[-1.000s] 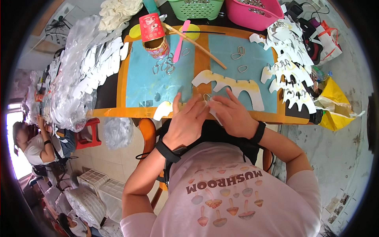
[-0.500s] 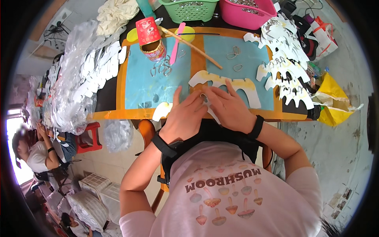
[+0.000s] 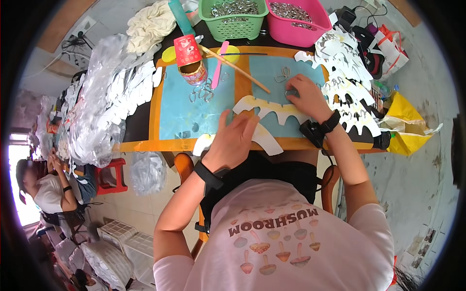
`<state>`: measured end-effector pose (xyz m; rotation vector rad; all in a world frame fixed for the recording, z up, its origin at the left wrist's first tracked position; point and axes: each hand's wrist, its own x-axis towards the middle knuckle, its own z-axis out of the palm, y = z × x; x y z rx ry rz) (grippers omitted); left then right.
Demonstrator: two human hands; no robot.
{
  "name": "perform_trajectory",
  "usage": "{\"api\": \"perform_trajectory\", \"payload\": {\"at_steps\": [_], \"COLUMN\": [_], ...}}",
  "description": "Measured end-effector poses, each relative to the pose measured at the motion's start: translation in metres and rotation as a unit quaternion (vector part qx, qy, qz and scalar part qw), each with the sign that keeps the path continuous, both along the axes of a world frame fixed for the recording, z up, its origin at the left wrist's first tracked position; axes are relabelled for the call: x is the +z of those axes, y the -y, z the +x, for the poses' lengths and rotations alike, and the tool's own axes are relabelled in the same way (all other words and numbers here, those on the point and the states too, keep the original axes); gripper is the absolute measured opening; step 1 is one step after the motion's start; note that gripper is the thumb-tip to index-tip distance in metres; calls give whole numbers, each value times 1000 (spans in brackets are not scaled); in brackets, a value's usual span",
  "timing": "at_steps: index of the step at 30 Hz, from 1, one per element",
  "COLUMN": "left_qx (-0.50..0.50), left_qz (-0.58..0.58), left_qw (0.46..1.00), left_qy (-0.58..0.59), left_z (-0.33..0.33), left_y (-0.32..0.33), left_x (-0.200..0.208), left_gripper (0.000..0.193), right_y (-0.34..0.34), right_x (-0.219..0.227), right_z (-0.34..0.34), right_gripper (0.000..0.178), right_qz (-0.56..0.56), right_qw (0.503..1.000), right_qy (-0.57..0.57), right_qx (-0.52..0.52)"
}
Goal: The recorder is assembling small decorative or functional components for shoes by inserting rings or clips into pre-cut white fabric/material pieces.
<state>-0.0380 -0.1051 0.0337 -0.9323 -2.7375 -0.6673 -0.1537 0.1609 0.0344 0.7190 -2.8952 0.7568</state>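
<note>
My left hand (image 3: 232, 138) lies over the middle of an arched white cut-out piece (image 3: 266, 139) at the table's near edge. Its fingers are spread and stretched out; the piece shows on both sides of the hand. Farther right, my right hand (image 3: 309, 99) is curled down to the blue mat (image 3: 264, 72), its fingertips closed on a small metal ring (image 3: 291, 92), partly hidden. Just beyond it lie a few loose metal rings (image 3: 282, 74). Between the hands rests a scalloped white piece with yellowish smears (image 3: 272, 107).
A wooden stick (image 3: 238, 70), a pink spatula (image 3: 219, 65) and a red patterned tin (image 3: 187, 51) stand or lie beyond. Green (image 3: 233, 29) and pink baskets (image 3: 298, 31) hold metal parts. White pieces (image 3: 347, 82) pile up right. Another person (image 3: 46, 191) sits far left.
My right hand has left my left hand's side and moved right and away to the metal rings. My left hand has shifted slightly nearer, its fingers more spread over the white piece.
</note>
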Motion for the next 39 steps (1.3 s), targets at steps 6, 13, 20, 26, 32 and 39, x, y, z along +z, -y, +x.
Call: {"api": "perform_trajectory", "payload": {"at_steps": [6,13,20,26,32,39], "left_qx": [87,159,291,427,402,384], "left_qz": [12,64,288,458,659,742], "left_qw": [996,983,903,755,584,440], "left_qy": [-19,-61,131,194,251,329], "left_z": [5,18,80,78,82,90], "left_y": [-5,-2,-10,-40,-30,-18], "left_x": [-8,10,-9,-33,-54,-38], "left_gripper": [50,34,10,19,17,13], "right_y": [21,49,58,64,61,57], "right_x": [17,4,-6,-4,-3,-6], "right_z": [27,77,84,104,124,115], "right_gripper": [22,30,32,29,20,14], "right_qz": [-140,-62,4,-2,-217,-299], "right_qw": [980,981,987,988,955,929], "right_qy": [129,-14,-10,38,187,217], "right_qx": [61,184,160,146,77,-16]}}
